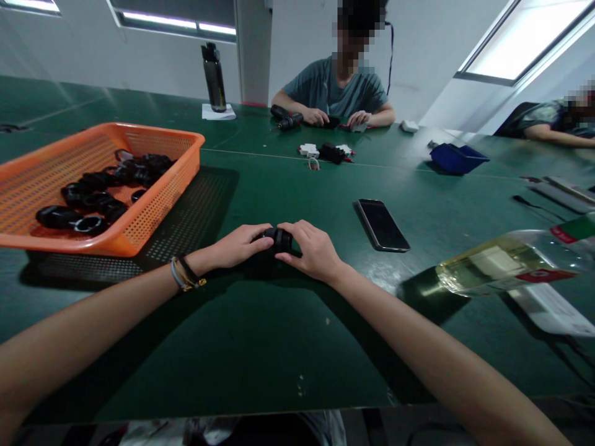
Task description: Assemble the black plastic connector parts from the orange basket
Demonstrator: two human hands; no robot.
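Note:
Both hands meet over the green table around one small black cylindrical part (pixel 281 240), ridged and partly covered by fingers. My left hand (pixel 242 245) grips its left end between thumb and fingers. On its right end, my right hand (pixel 312 248) has thumb and fingers closed around it. What exactly the part is, I cannot make out. To the left stands an orange perforated basket (pixel 162 226), in which lies a heap of similar black parts (pixel 100 192), some with ring-shaped open ends.
A smartphone (pixel 383 224) lies right of my hands, with a bottle of yellowish liquid (pixel 493 263) farther right. Across the table (pixel 260 179), a person (pixel 332 93) handles small items near a power drill (pixel 287 119). A blue tray (pixel 458 158) and a dark water bottle (pixel 214 77) stand farther back.

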